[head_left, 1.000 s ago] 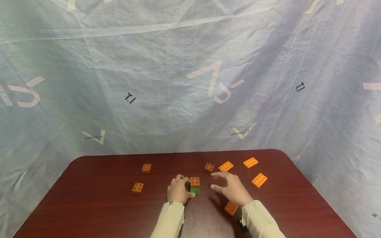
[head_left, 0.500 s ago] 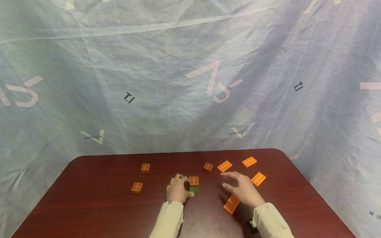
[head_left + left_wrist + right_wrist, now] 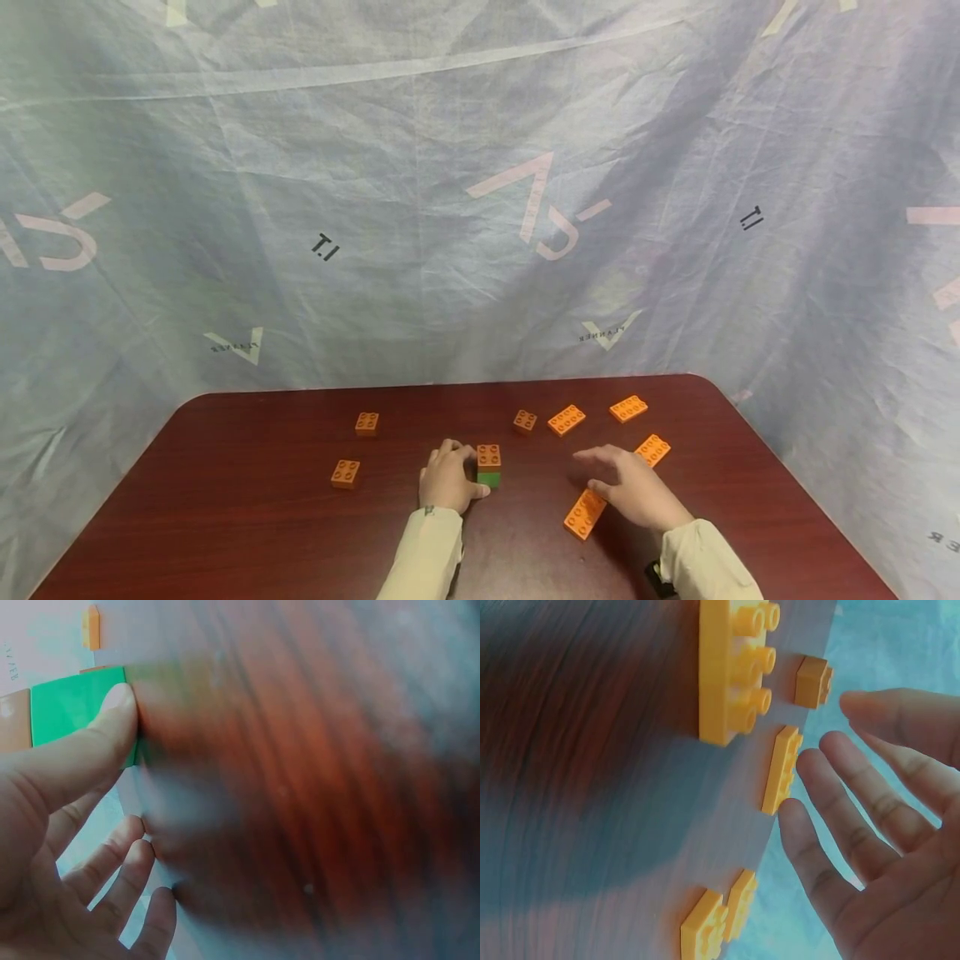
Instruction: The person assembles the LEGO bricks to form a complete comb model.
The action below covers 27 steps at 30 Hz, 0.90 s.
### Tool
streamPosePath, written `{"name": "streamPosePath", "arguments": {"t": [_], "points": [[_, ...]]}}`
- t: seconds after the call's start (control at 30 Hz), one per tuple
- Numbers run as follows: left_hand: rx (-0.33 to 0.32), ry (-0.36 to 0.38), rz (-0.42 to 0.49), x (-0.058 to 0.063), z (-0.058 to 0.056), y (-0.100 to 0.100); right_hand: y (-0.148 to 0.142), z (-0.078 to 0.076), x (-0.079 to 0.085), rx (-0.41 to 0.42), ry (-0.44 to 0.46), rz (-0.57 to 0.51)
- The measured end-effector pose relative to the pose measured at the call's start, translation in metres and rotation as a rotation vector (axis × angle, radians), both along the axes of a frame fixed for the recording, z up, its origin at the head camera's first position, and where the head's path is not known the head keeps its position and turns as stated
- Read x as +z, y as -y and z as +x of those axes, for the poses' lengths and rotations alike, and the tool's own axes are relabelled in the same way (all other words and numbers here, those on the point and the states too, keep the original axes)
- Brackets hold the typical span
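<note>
Near the table's middle, my left hand [image 3: 447,481] pinches a small stack between thumb and index finger. It is a green toy building brick [image 3: 489,480] with a brown-orange brick [image 3: 488,456] on top. The left wrist view has the thumb laid against the green brick [image 3: 71,712], the other fingers spread below. To the right, my right hand [image 3: 636,490] holds nothing, its fingers loosely extended. Beneath its thumb lies a flat orange eight-stud brick [image 3: 579,518], partly covered in the head view. The right wrist view shows that flat brick [image 3: 714,671] apart from the fingers.
Two small brown-orange bricks [image 3: 346,474] sit on the left of the dark red table [image 3: 225,517]. Another small one [image 3: 525,421] stands farther back. Three flat orange bricks [image 3: 566,420] are spread over the back right, one partly behind my right hand. A grey printed sheet [image 3: 420,208] hangs behind the table.
My right hand has moved right, away from the stack, uncovering more of the flat orange brick in front. The left hand keeps its hold and place on the stack.
</note>
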<state>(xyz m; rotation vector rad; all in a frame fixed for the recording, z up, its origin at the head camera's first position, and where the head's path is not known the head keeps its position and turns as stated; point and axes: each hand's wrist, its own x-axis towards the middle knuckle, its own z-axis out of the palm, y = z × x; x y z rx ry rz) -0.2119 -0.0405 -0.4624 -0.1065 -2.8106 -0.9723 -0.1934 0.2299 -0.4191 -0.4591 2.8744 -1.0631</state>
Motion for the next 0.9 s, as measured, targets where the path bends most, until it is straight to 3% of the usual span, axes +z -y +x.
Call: {"name": "streamPosePath", "arguments": {"t": [0.33,0.53,0.73,0.9], "points": [[0.007,0.008,-0.008,0.002,0.002,-0.001,-0.014,0.003,-0.003,0.178,0.057,0.026],[0.006,0.011,-0.007,0.001,0.001,-0.001,-0.013,0.003,-0.005,0.23,0.072,0.013],[0.005,0.004,-0.009,0.0,0.001,-0.001,-0.012,0.002,-0.007,0.277,0.016,0.083],[0.007,-0.003,-0.011,0.0,0.002,-0.001,-0.01,-0.001,-0.008,0.297,0.026,0.134]]}}
